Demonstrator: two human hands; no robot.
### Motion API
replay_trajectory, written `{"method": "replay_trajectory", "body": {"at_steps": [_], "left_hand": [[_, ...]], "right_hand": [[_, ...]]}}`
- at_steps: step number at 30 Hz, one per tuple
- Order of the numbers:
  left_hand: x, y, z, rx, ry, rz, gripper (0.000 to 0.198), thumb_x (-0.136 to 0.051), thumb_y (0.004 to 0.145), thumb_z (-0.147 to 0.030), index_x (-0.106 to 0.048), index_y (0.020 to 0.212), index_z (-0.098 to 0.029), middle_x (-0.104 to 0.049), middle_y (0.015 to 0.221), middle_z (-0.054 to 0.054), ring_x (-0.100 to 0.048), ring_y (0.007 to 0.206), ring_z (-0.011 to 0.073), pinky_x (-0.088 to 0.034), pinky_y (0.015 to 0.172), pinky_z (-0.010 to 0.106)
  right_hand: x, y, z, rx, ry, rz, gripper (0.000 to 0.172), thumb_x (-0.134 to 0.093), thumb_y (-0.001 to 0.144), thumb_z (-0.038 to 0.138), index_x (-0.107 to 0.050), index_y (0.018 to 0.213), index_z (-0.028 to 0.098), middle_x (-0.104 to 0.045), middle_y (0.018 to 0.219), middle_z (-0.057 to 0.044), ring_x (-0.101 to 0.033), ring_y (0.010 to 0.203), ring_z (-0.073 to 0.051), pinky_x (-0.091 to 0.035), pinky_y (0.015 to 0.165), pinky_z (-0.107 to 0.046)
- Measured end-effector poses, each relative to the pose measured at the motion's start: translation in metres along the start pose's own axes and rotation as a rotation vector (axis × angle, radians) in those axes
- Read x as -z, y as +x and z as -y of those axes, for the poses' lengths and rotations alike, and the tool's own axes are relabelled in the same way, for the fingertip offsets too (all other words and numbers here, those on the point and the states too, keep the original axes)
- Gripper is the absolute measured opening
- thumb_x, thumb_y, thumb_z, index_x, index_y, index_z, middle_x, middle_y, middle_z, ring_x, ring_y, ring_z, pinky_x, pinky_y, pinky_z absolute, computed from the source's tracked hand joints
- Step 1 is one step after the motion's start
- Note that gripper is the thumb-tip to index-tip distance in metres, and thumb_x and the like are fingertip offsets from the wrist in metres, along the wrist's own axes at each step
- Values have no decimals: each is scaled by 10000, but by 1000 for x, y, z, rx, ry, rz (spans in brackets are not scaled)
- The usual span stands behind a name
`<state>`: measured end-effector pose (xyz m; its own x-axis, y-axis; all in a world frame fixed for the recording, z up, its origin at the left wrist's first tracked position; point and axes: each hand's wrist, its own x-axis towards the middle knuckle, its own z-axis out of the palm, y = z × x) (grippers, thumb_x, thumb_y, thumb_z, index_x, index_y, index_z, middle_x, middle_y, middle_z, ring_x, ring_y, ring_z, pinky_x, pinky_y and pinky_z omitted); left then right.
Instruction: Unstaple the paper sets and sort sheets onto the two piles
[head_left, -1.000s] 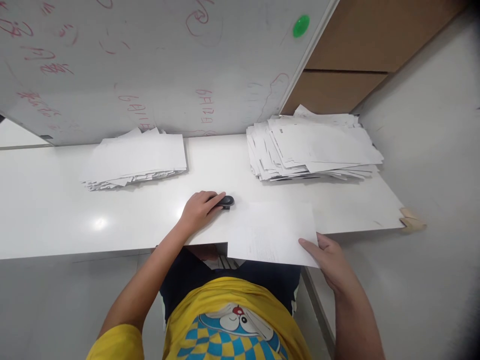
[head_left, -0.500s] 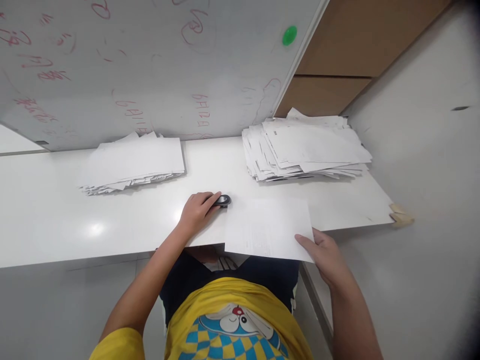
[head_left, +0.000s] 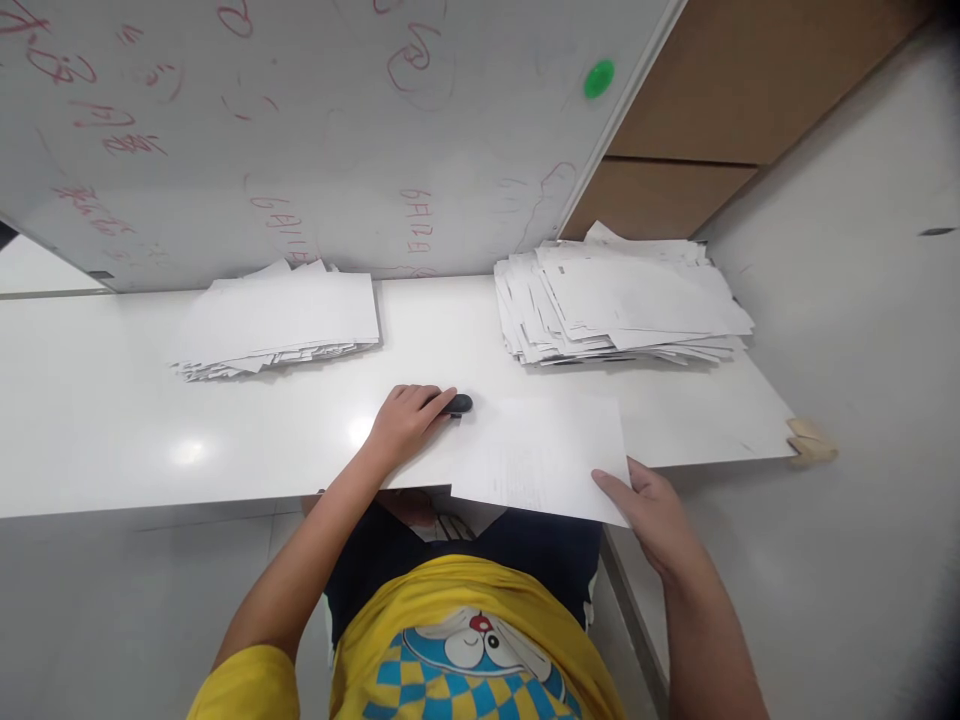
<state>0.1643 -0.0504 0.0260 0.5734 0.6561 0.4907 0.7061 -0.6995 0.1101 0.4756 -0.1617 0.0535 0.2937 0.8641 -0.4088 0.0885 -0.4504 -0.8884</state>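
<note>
Black rounded stapler (head_left: 461, 404) is being gripped by left hand (head_left: 409, 425), white printed paper sheet (head_left: 544, 455) being pinched by right hand (head_left: 658, 512), edge at stapler's nose; positioning apparently done, stapling unconfirmed; white paper stacks (head_left: 292, 312) (head_left: 637, 290) lying beyond stapler

A black stapler (head_left: 461, 404), mostly hidden, lies at the middle of the frame with its rounded end pointing right. Just below and right of it, a white sheet of paper (head_left: 544, 450) spreads flat, its lower edge slanting down to the right, with faint grey print toward its lower left; whether its corner sits inside the stapler cannot be told.
</note>
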Motion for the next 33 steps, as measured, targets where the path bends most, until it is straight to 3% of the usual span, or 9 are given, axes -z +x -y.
{"method": "replay_trajectory", "body": {"at_steps": [7, 14, 21, 25, 28, 31, 33], "left_hand": [[1, 1, 0, 28, 10, 27, 310, -447, 953, -279, -542, 1241, -212, -674, 1028, 96, -624, 909, 219, -424, 737, 356], [3, 2, 1, 25, 3, 65, 324, -443, 950, -255, -537, 1258, -223, -676, 1079, 94, -612, 958, 225, -429, 774, 375], [-1, 3, -9, 39, 5, 63, 367, -395, 936, -124, -516, 1275, -196, -664, 1149, 106, -595, 1058, 233, -414, 810, 376], [0, 1, -19, 88, 35, 25, 375, -371, 926, -84, -507, 1265, -169, -662, 1141, 114, -609, 1026, 225, -402, 822, 381], [3, 0, -21, 102, 18, -14, 363, -404, 927, -123, -499, 1275, -166, -667, 1117, 118, -615, 1018, 222, -417, 825, 375], [4, -1, -20, 113, 25, -50, 364, -431, 926, -176, -504, 1282, -170, -670, 1088, 125, -626, 995, 231, -437, 815, 379], [4, -1, -18, 119, 34, -75, 361, -436, 926, -200, -514, 1277, -171, -672, 1070, 125, -629, 976, 234, -445, 807, 381]], "right_hand": [[0, -1, 4, -59, 230, -58, 441, -792, 622, 422, -718, 992, 195, -762, 959, -82, -706, 895, -292, -587, 744, -366], [2, 9, -4, -86, 216, 10, 400, -797, 626, 415, -728, 959, 203, -767, 931, -77, -708, 882, -292, -587, 762, -385], [2, 23, -8, -90, 197, 23, 408, -799, 621, 406, -727, 960, 190, -768, 893, -71, -707, 836, -279, -571, 763, -381], [-9, 34, 0, 18, 86, -14, 363, -728, 649, 405, -722, 936, 183, -764, 838, -63, -697, 826, -289, -554, 741, -387], [-11, 41, 10, 194, -136, -106, 325, -678, 651, 412, -724, 879, 185, -759, 901, -69, -663, 947, -320, -515, 835, -407], [4, 52, 25, 366, -290, -137, 340, -640, 689, 436, -720, 913, 193, -747, 988, -74, -640, 996, -322, -485, 878, -394], [23, 69, 38, 472, -343, -239, 375, -591, 738, 443, -704, 986, 186, -737, 1012, -84, -640, 978, -314, -484, 856, -383]]}}
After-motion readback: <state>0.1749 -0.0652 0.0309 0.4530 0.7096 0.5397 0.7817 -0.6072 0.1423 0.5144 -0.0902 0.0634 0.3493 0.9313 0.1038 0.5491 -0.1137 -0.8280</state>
